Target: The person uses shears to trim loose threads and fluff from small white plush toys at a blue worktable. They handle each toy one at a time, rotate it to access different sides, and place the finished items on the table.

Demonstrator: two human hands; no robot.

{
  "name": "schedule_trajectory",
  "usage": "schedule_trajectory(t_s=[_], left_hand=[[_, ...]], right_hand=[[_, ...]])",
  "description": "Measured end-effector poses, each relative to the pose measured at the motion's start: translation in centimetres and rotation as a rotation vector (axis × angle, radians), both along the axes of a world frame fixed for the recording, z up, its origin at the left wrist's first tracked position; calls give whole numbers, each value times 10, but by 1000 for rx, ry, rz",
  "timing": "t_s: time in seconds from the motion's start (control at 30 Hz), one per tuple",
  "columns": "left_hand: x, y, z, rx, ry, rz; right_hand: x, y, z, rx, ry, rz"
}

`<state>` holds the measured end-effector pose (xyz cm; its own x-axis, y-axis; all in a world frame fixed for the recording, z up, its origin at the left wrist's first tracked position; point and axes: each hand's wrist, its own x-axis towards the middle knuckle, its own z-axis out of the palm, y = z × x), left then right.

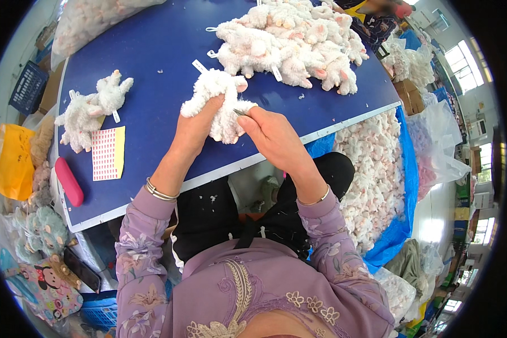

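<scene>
Over the near edge of the blue table (180,56), a white fluffy plush toy (218,87) with pink ears and a white tag is in front of me. My left hand (201,117) wraps round its left side and holds it. My right hand (270,132) pinches a small pointed metal tool (240,112), perhaps tweezers or small scissors, its tip against the toy's fur. Most of the tool is hidden in my fingers.
A heap of similar plush toys (293,45) covers the far right of the table. To the left lie more plush toys (87,115), a sticker sheet (108,153) and a pink case (69,181). Right of my knee stands a blue-lined container (404,169) full of white toys.
</scene>
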<state>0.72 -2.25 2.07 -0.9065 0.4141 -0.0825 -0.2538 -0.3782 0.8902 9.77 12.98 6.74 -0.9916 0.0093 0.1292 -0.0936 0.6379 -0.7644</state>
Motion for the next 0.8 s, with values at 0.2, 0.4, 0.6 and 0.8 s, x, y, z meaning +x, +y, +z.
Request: schedule_trajectory(t_s=[0.2,0.4,0.6,0.8], left_hand=[[2,-4,5,-3,21,-36],[3,-4,6,-6,35,-57],[3,-6,9,13,46,-90],[4,-3,10,55,46,-87]], right_hand=[[-5,0,-4,71,-16,1],[-6,-2,1,45,-43,-32],[-10,-4,-2,49,-11,-44],[-9,-3,-2,29,-18,-44]])
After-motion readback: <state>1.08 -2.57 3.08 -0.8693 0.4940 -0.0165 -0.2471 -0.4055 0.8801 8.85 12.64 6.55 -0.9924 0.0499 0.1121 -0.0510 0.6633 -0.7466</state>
